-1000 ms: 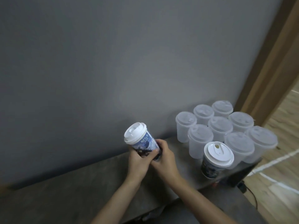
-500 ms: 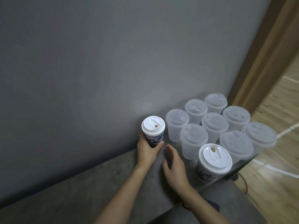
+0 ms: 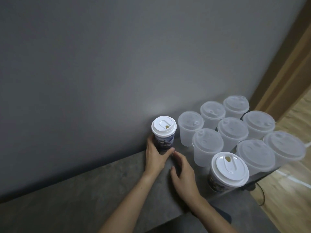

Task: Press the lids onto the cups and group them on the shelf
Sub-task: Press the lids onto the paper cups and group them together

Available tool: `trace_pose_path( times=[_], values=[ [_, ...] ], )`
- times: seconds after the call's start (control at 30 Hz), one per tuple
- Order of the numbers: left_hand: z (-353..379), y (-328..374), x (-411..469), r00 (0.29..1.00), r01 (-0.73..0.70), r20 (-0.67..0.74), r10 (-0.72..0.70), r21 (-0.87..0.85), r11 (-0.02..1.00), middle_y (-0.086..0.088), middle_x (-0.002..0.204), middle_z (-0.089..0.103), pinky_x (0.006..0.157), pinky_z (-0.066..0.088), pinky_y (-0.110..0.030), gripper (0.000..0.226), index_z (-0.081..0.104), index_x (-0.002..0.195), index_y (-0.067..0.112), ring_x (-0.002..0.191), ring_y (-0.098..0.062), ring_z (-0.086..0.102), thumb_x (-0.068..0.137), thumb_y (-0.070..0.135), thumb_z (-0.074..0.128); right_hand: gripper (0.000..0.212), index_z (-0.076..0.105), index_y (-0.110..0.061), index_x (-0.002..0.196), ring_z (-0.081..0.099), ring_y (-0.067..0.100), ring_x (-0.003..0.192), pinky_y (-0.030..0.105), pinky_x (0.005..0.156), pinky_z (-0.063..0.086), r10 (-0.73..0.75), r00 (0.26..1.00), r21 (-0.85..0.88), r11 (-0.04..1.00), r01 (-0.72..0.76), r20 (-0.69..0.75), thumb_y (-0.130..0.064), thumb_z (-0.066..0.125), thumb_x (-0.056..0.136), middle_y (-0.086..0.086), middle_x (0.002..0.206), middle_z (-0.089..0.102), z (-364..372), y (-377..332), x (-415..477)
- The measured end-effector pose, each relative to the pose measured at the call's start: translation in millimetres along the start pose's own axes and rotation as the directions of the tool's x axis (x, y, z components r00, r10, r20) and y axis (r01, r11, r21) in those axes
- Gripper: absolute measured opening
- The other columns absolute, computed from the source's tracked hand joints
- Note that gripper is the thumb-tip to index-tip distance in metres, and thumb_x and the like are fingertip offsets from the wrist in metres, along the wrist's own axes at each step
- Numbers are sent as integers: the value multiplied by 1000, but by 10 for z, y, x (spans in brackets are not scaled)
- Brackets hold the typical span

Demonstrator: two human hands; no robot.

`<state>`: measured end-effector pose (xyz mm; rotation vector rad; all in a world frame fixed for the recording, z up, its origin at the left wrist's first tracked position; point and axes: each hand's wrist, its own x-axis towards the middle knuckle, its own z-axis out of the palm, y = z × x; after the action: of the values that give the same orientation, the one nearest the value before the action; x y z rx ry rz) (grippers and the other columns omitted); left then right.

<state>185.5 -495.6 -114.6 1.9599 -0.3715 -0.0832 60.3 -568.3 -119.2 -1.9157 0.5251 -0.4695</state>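
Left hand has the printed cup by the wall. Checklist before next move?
1. White lid seated on printed cup: ok, rim looks even.
2. Cup base flat on shelf: cannot tell, left hand hides it.
3. Left hand's grip on the cup: ok, fingers wrapped round it.
4. Right hand free: ok, open, holding nothing.
5. Cup grouped with the others: not ok, a gap to the nearest clear cup.
6. Lids on the clear cups: ok, all eight.
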Motion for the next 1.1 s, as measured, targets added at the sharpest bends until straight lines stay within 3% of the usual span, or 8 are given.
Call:
trace_pose_path(
  times=[0.1, 0.2, 0.3, 0.47, 0.57, 0.7, 0.9, 1.1],
  values=[
    [-82, -77, -162, 999, 34, -6, -34, 4, 999, -5, 140, 54, 107, 42, -23, 80, 42, 142, 10, 127, -14, 54, 78, 24, 88, 54, 54, -17, 142, 57, 6, 129, 30, 114, 43, 21, 1000, 5, 1000, -21, 10, 0, 63, 91, -4, 139, 62, -17, 17, -80],
    [-308, -166, -459, 997, 72, -36, -71, 42, 996, -8, 140, 56, 106, 38, -16, 55, 50, 139, 9, 126, -13, 54, 91, 18, 76, 49, 56, -15, 140, 60, 11, 128, 38, 113, 45, 16, 998, 36, 999, -18, 56, -1, 64, 93, -1, 136, 64, 33, -15, -184],
    [-658, -282, -818, 998, 36, -61, -26, 170, 985, 3, 132, 57, 108, 41, -20, 32, 61, 126, 13, 122, -1, 54, 95, 17, 69, 48, 56, -20, 138, 60, 7, 125, 34, 112, 46, -9, 987, 80, 997, -4, 161, -3, 66, 95, -4, 135, 65, 174, -174, -259],
    [-1414, -344, -1381, 973, 89, -231, -29, 256, 963, 22, 129, 50, 105, 33, -7, 13, 66, 111, 23, 124, 15, 45, 98, 23, 65, 42, 61, -13, 135, 62, 16, 124, 39, 110, 48, -133, 925, 119, 988, 97, 355, -5, 69, 94, 2, 133, 66, 690, -585, -353],
    [-1994, -368, -1751, 910, 185, -409, -69, 252, 950, 19, 128, 54, 109, 40, -20, 21, 59, 117, 33, 124, 5, 51, 98, 27, 64, 42, 59, -14, 136, 60, 20, 127, 36, 110, 44, -239, 836, 150, 971, 188, 495, -9, 69, 96, 3, 135, 63, 1160, -938, -505],
    [-2836, -477, -2309, 763, 330, -637, -115, 230, 916, 11, 126, 58, 107, 46, -30, 32, 57, 125, 26, 122, -3, 56, 95, 26, 69, 43, 57, -14, 139, 54, 15, 129, 25, 110, 37, -380, 689, 241, 925, 295, 617, -11, 67, 97, -3, 137, 58, 1699, -1501, -930],
    [-4075, -610, -2931, 522, 498, -836, -168, 139, 856, 3, 131, 54, 105, 49, -39, 48, 53, 134, 18, 121, -12, 55, 91, 22, 74, 51, 45, -25, 150, 42, 8, 141, 33, 120, 35, -490, 427, 312, 852, 421, 760, -30, 62, 102, -8, 153, 46, 2494, -2295, -1443],
    [-5285, -948, -2969, 477, 612, -878, -43, 296, 733, -8, 141, 51, 112, 41, -41, 62, 48, 142, 10, 132, -24, 47, 89, 27, 76, 56, 40, -23, 153, 41, 12, 144, 39, 120, 38, -552, 304, 303, 749, 589, 776, -33, 61, 102, -4, 158, 42, 3568, -3023, -1768]
  ],
)
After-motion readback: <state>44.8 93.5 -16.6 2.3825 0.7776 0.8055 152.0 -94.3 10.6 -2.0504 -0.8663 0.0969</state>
